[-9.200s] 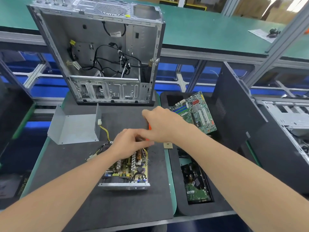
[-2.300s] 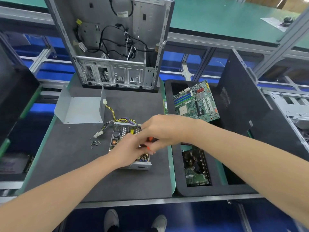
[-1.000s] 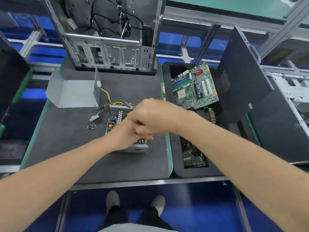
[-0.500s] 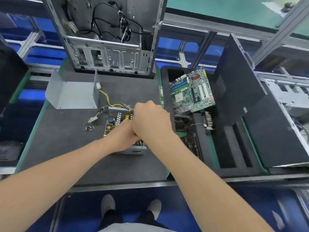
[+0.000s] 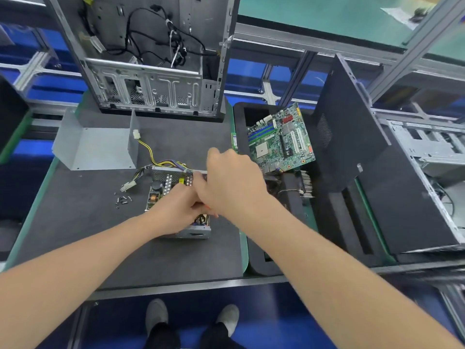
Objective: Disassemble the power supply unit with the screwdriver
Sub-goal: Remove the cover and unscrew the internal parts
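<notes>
Head view, frame centre: power supply unit (image 5: 162, 186) on the dark counter (image 5: 75, 235), lid off, circuit board exposed, yellow-and-black cable bundle (image 5: 148, 151) trailing toward upper left. Grey metal cover (image 5: 100, 149) set aside at left, just below the stripped computer case (image 5: 151, 79). Small cluster of loose screws (image 5: 122, 199) left of the unit, apart from it. Motherboard (image 5: 279, 139) to the right, off the work mat.

Hands together over the unit's right half. Right hand (image 5: 231, 182) fisted, knuckles up, clamped on the screwdriver (image 5: 210, 211); only a sliver of orange handle visible beneath the fist, tip hidden. Left hand (image 5: 176, 210) down on the board, fingers curled; gripping the casing or steadying the shaft, cannot tell.

Step judged: backing out a screw that fixes board to chassis, cover removal already done. Next move likely calls for keeping the tip seated and square while turning, bracing the unit against twist, then lifting the freed screw over to the pile. Remaining screw count not visible.
</notes>
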Demonstrator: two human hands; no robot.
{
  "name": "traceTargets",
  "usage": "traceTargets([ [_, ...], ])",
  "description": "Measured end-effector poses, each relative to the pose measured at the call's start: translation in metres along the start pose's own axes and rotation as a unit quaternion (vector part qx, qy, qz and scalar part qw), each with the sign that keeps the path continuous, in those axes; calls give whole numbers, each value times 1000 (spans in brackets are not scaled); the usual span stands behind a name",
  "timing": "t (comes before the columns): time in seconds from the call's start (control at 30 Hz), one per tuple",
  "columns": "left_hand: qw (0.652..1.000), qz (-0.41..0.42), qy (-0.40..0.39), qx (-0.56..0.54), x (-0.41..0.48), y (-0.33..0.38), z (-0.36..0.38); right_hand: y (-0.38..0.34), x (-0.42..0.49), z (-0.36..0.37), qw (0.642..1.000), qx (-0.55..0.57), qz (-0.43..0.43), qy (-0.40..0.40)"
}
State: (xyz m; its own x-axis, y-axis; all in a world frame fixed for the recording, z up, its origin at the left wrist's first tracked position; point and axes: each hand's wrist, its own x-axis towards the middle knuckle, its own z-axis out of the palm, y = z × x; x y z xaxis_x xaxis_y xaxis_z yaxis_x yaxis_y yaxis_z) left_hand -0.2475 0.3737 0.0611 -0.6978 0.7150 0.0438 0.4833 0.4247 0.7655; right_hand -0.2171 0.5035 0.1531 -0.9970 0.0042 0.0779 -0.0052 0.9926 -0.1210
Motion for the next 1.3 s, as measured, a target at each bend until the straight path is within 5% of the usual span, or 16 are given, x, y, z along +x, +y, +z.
traceTargets([
  [0.1,998,-47,-8,45,1,-6,2,-15,-2,11,994,36,100,-22],
  [0.17,997,-61,-21,48,1,-9,2,-15,2,12,995,39,80,-48],
  [0.23,998,-48,-35,11,-1,-12,1,-4,8,8,993,31,-42,-107],
  [0.33,998,-22,-64,13,1,-14,2,24,22,-13,941,18,-258,-217],
  [0.47,998,-20,-55,24,4,-15,3,38,29,-24,915,29,-338,-221],
  [0.57,998,-28,-54,27,1,-19,5,28,14,-16,944,5,-276,-183],
  [0.73,999,-12,-20,21,0,-14,7,1,1,-5,1000,9,19,23],
  [0.87,999,-16,-30,35,1,-13,6,-8,-3,11,992,15,112,-56],
  [1.0,999,-20,-42,16,2,-25,6,-1,13,6,985,-51,-90,-138],
  [1.13,998,-44,-54,3,1,-27,11,18,27,-15,897,-116,-379,-195],
  [1.2,998,-41,-49,-10,2,-27,11,23,22,-17,884,-127,-413,-177],
  [1.3,999,-17,-29,13,2,-25,12,15,9,-10,950,-50,-283,-119],
])
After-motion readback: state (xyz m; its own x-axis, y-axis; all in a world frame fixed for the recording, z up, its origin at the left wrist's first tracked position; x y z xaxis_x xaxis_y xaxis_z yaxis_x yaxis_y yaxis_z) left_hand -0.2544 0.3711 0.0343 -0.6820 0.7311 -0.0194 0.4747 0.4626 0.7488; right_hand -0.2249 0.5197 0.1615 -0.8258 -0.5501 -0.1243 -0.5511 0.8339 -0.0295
